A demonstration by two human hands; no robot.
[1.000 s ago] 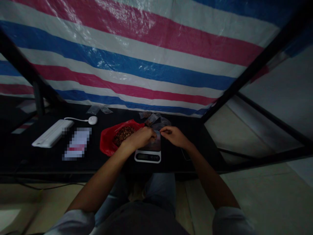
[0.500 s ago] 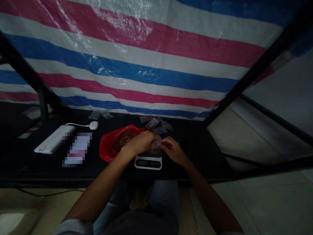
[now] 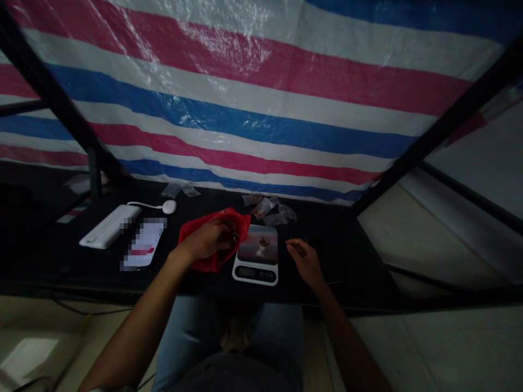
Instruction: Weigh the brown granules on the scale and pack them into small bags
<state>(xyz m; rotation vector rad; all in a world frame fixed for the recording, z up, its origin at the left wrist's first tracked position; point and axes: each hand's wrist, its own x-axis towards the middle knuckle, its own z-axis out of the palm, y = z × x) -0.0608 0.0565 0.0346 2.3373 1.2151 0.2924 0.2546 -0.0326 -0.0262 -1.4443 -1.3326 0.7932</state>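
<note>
Curled fingers of the left hand [image 3: 203, 243] reach into a red plastic bag [image 3: 241, 227], closed over its coarse brown flakes [image 3: 232, 236], though the dim view hides whether they pinch any. The right hand [image 3: 304, 262] stays off to the right of the frame, thumb and fingers loosely together; I cannot tell if they hold anything. Between the hands sits a white digital kitchen scale [image 3: 255, 274], its long axis running away from the person, with a small brown heap [image 3: 263, 243] on its glossy platform. The left hand lies nearer that heap. Small clear plastic bags [image 3: 265, 210] lie beyond, on a black table [image 3: 359, 267].
</note>
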